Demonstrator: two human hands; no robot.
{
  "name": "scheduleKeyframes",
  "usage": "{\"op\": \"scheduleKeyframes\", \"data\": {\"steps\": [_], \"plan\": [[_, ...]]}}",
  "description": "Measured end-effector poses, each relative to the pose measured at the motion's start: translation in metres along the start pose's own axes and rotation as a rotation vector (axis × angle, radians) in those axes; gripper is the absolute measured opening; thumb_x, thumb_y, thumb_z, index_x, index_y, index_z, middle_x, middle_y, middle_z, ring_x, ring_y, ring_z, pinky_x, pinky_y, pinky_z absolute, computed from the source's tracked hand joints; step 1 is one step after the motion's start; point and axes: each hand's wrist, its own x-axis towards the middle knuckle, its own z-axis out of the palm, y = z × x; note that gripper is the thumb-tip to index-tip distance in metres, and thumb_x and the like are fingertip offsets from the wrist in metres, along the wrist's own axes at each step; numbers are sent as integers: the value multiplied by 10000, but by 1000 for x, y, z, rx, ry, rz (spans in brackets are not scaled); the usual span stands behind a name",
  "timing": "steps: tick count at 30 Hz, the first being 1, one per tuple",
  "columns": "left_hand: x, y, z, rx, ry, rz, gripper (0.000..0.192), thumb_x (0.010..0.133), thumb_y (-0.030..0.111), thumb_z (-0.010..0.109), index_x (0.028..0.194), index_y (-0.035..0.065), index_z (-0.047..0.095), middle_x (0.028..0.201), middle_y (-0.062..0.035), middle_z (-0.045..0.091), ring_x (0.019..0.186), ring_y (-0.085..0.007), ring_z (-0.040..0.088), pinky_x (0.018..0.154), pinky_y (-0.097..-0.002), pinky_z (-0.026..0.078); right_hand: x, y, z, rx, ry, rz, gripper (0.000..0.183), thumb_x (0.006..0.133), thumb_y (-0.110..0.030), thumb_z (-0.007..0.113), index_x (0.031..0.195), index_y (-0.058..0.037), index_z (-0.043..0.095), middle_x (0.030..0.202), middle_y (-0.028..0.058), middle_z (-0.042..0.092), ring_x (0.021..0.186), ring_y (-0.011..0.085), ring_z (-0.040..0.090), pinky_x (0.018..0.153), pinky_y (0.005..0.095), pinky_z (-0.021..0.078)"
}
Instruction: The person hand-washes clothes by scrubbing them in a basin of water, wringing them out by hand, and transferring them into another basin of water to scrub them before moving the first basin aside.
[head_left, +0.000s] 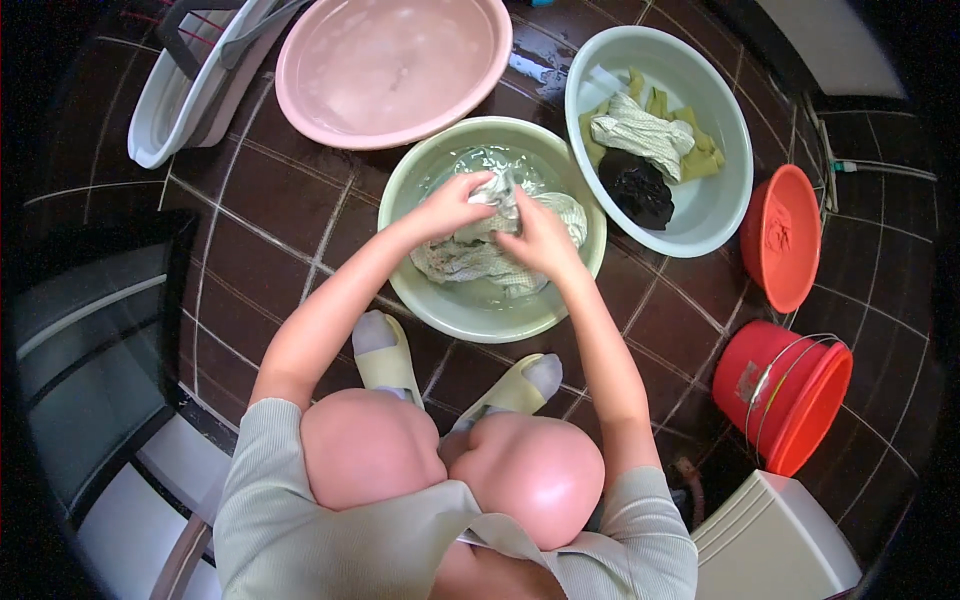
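A pale green basin of water stands on the floor in front of my feet. In it lies a wet, light patterned cloth garment, partly under water. My left hand grips a bunched part of this cloth near the basin's middle. From the other side my right hand pinches the same bunch, thumb and fingers around it. Between the two hands the cloth is raised to the water's surface, which ripples behind it. The fingertips are partly hidden by folds.
A pink basin of water stands beyond. At right, a pale blue basin holds patterned, olive and black cloths. Further right are a small red basin with a reddish cloth, and a red bucket. A white tub leans at upper left.
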Motion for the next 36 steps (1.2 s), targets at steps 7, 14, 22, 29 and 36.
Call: {"op": "scheduleKeyframes", "data": {"steps": [7,14,22,29,36], "plan": [[-3,-2,5,-323,44,75,794,667,120,706,1310,82,241,1237,-101,393,1070,-193,448,905,-317,380,8,4,-23,-10,19,114,430,661,-218,621,1060,-71,549,747,188,618,728,364,601,668,449,481],[-6,-43,20,418,18,22,431,823,326,566,1171,78,506,1197,-155,492,1174,-316,403,1025,-394,250,4,-15,-56,16,248,-68,625,706,-49,501,1293,-43,284,1104,288,499,958,426,529,839,451,431],[5,-15,-4,228,135,-47,300,908,308,461,949,24,548,874,-96,595,818,-215,561,714,-321,421,-11,13,-60,-42,72,131,302,742,-119,511,1016,-8,572,1018,161,559,932,355,547,814,407,439],[7,-25,-5,442,404,-136,590,787,422,602,1141,-44,523,1086,-246,563,1026,-332,552,896,-364,426,-6,4,-15,-49,129,272,435,696,-430,638,735,3,630,834,169,614,745,338,606,686,402,484],[16,-66,24,956,265,-160,478,821,309,547,1202,79,372,1048,-233,504,694,-366,612,576,-451,505,23,32,56,-318,122,302,372,762,-333,605,1065,-129,535,800,177,609,716,325,622,594,441,490]]}}
